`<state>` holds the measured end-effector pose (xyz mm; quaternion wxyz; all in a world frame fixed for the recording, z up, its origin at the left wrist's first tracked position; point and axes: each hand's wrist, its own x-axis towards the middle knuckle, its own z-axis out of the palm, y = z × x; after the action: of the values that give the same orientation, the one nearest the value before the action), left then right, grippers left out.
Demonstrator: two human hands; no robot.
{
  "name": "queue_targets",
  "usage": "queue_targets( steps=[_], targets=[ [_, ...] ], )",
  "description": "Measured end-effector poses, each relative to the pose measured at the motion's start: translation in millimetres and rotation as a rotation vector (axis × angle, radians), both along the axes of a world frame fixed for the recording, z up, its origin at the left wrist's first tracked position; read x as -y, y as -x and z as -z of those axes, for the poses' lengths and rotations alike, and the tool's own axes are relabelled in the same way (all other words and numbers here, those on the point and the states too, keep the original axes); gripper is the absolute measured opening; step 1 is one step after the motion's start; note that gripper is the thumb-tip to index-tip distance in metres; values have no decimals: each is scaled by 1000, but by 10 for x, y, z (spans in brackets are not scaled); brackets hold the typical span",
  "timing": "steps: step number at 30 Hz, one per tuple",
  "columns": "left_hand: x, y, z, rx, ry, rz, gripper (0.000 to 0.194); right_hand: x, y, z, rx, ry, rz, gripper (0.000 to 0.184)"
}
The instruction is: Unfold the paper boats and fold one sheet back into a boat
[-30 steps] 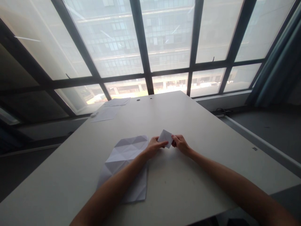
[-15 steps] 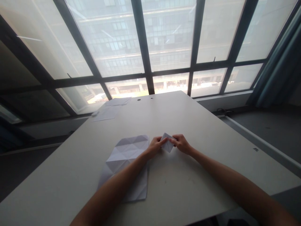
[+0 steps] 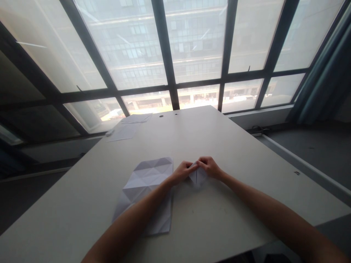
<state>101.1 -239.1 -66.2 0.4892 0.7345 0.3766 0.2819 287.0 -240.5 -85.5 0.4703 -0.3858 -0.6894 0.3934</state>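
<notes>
A small piece of folded white paper (image 3: 194, 178) is held between my two hands above the table, a dark line running down its middle. My left hand (image 3: 184, 171) pinches its upper left side, the thumb lying on the front. My right hand (image 3: 208, 166) grips the upper right, thumb and fingers close to the left thumb near the top. The paper's lower edge looks blurred. Beside my left forearm lies a larger creased white sheet (image 3: 153, 173), partly covered by that arm.
The white table (image 3: 236, 204) stretches away to a wall of framed windows (image 3: 197, 40). Some flat paper sheets (image 3: 126, 131) lie at its far left corner. A blue curtain (image 3: 315, 80) hangs at the right.
The folded paper has tilted and dropped a little, and its central line now shows dark. My hands have drawn closer together at its top.
</notes>
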Motion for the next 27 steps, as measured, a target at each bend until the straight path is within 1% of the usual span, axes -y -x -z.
queue_targets(
  steps=[5,9,13,27],
  targets=[
    [8,-9,-5,83,57,-4,59,10,14,-5,2,-12,28,34],
    [23,-17,-14,113,58,-71,59,27,27,-50,-14,-14,55,36],
    [22,-23,-8,169,97,-129,59,39,26,-74,-28,-13,70,37],
    [24,-25,46,280,171,-186,56,47,66,-77,-42,-63,118,39]
  ],
)
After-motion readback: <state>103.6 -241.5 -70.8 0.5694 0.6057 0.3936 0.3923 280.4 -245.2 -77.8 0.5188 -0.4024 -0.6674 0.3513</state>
